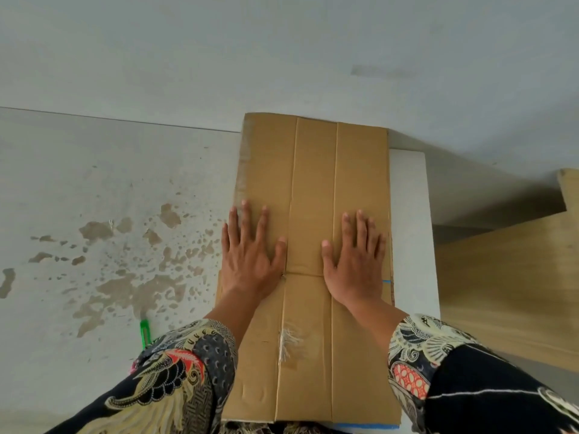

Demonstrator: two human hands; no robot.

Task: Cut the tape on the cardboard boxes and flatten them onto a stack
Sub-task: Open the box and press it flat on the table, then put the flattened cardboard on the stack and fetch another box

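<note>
Box, flattened, lies at centre on a white slab. I press it with both hands, left hand at 9 o'clock, right hand at 3, fingers straight, palms down, grasping nothing. I judge it may spring up or slide once I lift off, since creases resist. Brown, creased lengthwise, torn tape near me. Green cutter at 8 o'clock on the floor.

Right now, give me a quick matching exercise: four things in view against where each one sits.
Things:
1. left hand
2. right hand
3. green-handled cutter
4. flattened brown cardboard box

Places:
A. on the stained floor, beside the left sleeve
B. flat on the cardboard's right panel
C. lying under both palms
D. flat on the cardboard's left panel

Pairs: 1-D, 2-B, 3-A, 4-C
</note>
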